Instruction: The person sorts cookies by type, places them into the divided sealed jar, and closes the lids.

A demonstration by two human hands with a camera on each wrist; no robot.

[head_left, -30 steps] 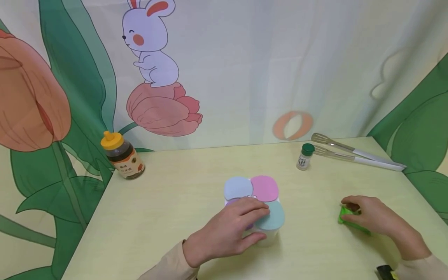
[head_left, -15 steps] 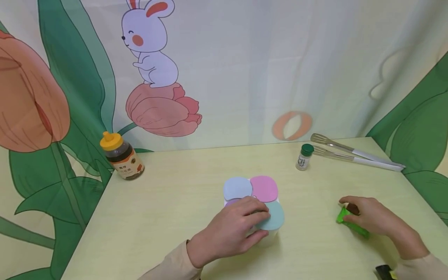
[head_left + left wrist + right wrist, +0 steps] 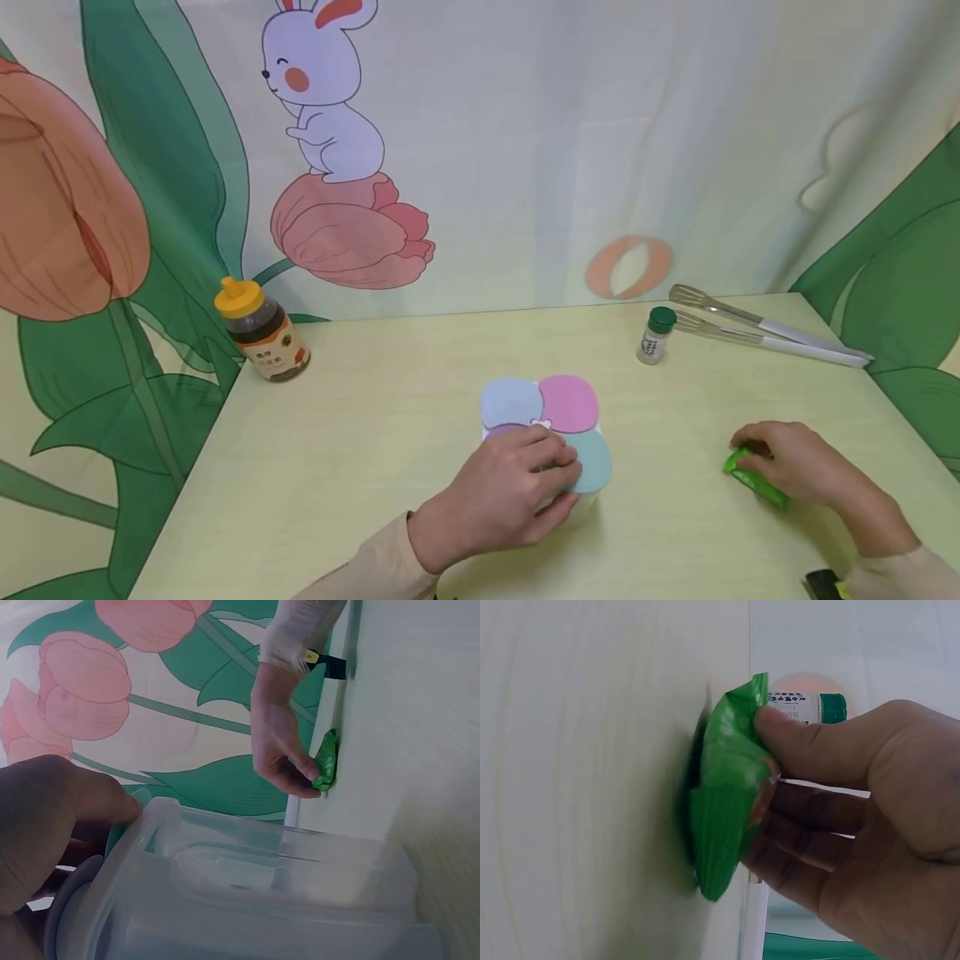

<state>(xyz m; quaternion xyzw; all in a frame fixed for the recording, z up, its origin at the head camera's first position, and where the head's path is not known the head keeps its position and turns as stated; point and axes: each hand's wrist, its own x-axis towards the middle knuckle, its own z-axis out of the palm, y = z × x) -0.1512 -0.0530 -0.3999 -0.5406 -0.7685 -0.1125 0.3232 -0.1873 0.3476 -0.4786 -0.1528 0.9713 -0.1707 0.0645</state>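
Observation:
A translucent food storage box [image 3: 300, 870] stands mid-table, its four-part lid [image 3: 568, 403] in blue, pink, purple and teal. My left hand [image 3: 498, 492] lies over the lid's near corner. Its fingers curl on the teal flap [image 3: 592, 467], with the thumb at that flap's near edge; most of the purple flap [image 3: 69, 904] is hidden under the hand in the head view. At the right, my right hand [image 3: 798, 462] pinches a shiny green wrapped packet [image 3: 727, 787] between thumb and fingers, close over the table.
Behind the box stands a small green-capped shaker bottle [image 3: 655, 336], beside metal tongs [image 3: 765, 329]. A honey bottle [image 3: 264, 333] with a yellow cap is at the back left. A black object [image 3: 823, 583] shows near the right wrist. A printed curtain [image 3: 495, 167] hangs behind the table [image 3: 360, 467].
My left fingers have drawn in towards the thumb at the teal flap's edge. The green packet has turned slightly in my right hand, which stays almost in place.

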